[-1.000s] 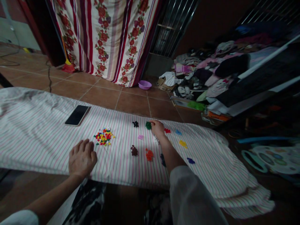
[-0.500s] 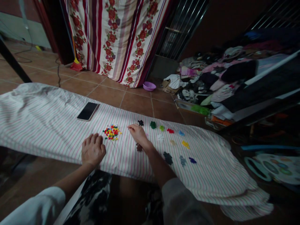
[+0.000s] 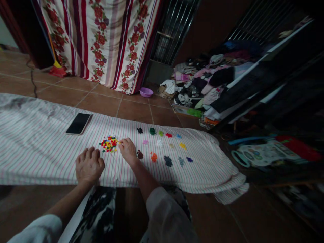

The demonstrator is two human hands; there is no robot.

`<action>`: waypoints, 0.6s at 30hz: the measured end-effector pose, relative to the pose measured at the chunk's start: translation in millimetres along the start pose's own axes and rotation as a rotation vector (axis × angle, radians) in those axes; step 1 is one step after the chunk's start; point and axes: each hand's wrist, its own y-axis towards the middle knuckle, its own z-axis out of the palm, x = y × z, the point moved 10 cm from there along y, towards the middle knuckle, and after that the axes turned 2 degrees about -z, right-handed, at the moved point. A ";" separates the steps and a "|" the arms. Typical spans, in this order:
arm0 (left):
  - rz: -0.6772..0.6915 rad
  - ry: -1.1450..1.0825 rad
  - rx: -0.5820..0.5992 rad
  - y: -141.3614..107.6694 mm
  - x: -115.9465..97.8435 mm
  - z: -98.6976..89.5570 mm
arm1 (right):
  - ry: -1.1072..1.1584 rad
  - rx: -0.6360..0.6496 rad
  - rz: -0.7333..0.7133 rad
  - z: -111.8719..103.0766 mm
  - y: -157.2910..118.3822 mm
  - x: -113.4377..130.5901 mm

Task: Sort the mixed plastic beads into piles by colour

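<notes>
A mixed pile of tiny coloured pieces (image 3: 108, 144), mostly red, yellow, white and green, lies on the striped cloth (image 3: 50, 155). My right hand (image 3: 128, 151) is at the pile's right edge, thumb and fingertips pinched together; what is between them is too small to make out. Palm down on the cloth, my left hand (image 3: 89, 165) rests just left of and below the pile, fingers loosely spread. To the right are small single-colour heaps, among them black (image 3: 139, 130), dark green (image 3: 152, 131), orange (image 3: 153, 157), yellow (image 3: 182, 146) and dark grey (image 3: 168, 161).
A phone (image 3: 79, 123) lies on the cloth left of the pile. Past the far edge are a tiled floor, a purple basin (image 3: 146, 92), a floral curtain (image 3: 106, 44) and a red broom (image 3: 57, 70). Clothes (image 3: 199, 77) are heaped at the back right.
My right hand has moved left, from beside the black heap to the edge of the mixed pile. The left hand stays resting on the cloth. The whole view has swung to the right.
</notes>
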 end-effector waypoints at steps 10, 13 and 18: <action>0.000 -0.053 -0.015 -1.0 1.1 -2.8 | -0.004 -0.118 0.035 -7.9 -5.7 -6.2; 0.011 -0.028 -0.024 -1.1 0.3 -3.4 | 0.041 -0.145 0.037 -10.0 -4.5 -9.6; 0.020 -0.005 -0.033 -1.0 -0.2 -1.2 | 0.233 -0.232 0.086 -17.8 -3.3 -22.4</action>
